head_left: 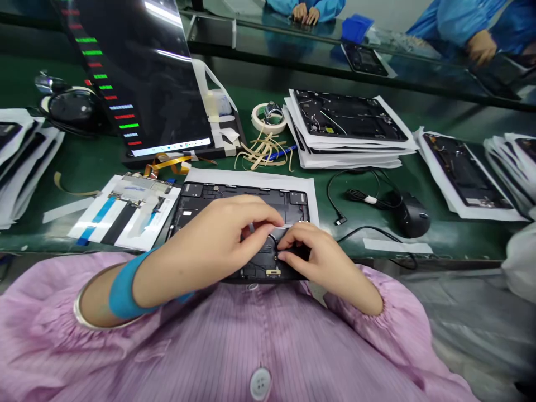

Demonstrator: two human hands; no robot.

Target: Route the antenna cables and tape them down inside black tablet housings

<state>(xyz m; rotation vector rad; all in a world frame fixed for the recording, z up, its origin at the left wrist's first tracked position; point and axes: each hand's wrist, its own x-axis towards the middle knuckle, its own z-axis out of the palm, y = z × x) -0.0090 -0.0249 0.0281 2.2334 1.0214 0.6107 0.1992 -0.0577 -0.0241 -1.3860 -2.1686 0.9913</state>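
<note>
Green bench (pixel 450 230); black casing (pixel 293 213) partly out of sight beneath both hands (pixel 224 231).

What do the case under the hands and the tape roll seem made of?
Case: matte black, probably plastic by its dull, molded-looking recesses, though painted metal is possible. Tape roll: likely matte paper, from its pale cream, shineless surface.

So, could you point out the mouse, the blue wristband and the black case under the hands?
Mouse (pixel 413 216): head view, middle of its body.
Wristband (pixel 124 289): head view, outer face of the band.
Case (pixel 263 261): head view, lower part of its inner face.
</note>
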